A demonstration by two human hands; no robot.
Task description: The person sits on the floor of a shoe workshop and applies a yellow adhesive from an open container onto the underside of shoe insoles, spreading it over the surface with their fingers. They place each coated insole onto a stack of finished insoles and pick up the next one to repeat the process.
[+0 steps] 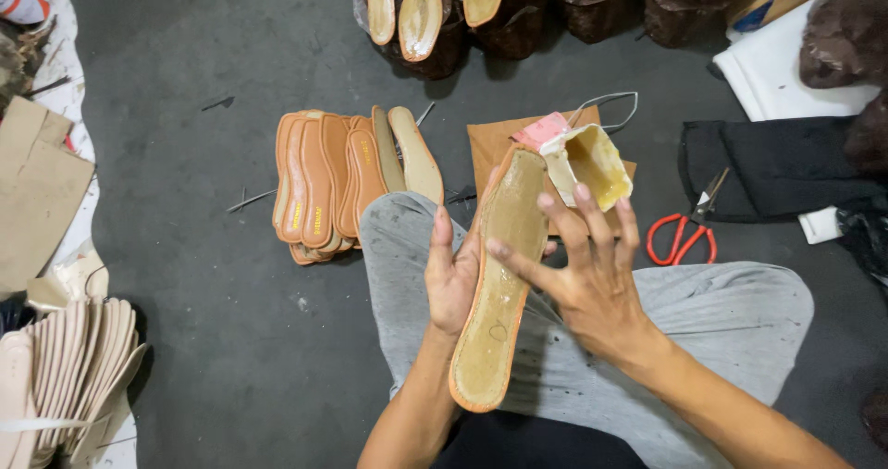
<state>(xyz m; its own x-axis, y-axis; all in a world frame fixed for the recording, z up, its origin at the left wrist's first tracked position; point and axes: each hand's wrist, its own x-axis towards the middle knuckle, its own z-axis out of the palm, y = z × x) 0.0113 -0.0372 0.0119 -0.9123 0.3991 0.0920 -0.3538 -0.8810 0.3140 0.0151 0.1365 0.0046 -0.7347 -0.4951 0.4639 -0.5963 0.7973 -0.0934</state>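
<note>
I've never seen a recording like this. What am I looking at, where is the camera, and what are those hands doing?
There is no machine here: a person sits on a dark floor, and a camera worn on their head looks down at their own two hands. That is the single view.

The left hand supports a long shoe insole from below, tan on top with an orange edge. The right hand hovers over it with fingers spread, the fingertips touching or nearly touching its surface.

Just beyond the hands stands a small open container of yellowish stuff on a brown card. To the left lies a stack of orange insoles; pale ones are piled at the far left. Red-handled scissors lie to the right, beside dark cloth.
</note>
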